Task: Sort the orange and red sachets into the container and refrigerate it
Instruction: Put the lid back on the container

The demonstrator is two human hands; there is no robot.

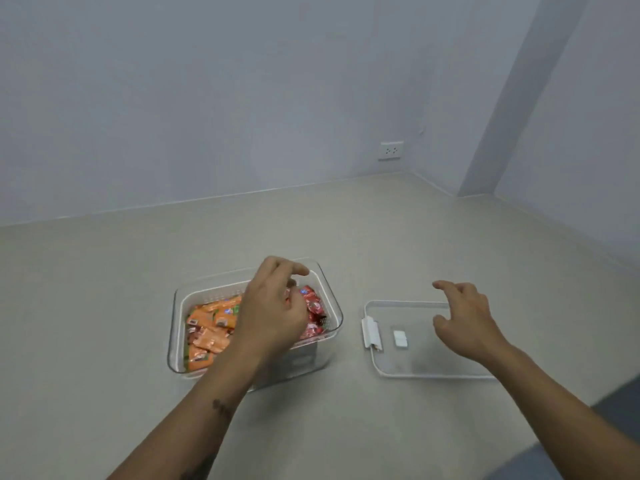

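The clear container (pixel 254 322) sits on the floor (pixel 104 306), long axis running left to right. Orange sachets (pixel 207 330) fill its left half, red sachets (pixel 313 311) its right. The left hand (pixel 273 306) hovers over the middle, fingers loosely curled, grasping nothing I can make out. The right hand (pixel 465 320) hangs relaxed above the lid (pixel 408 341), lying just right of the container. Risk: sachets heaped above the rim could keep the lid from seating.
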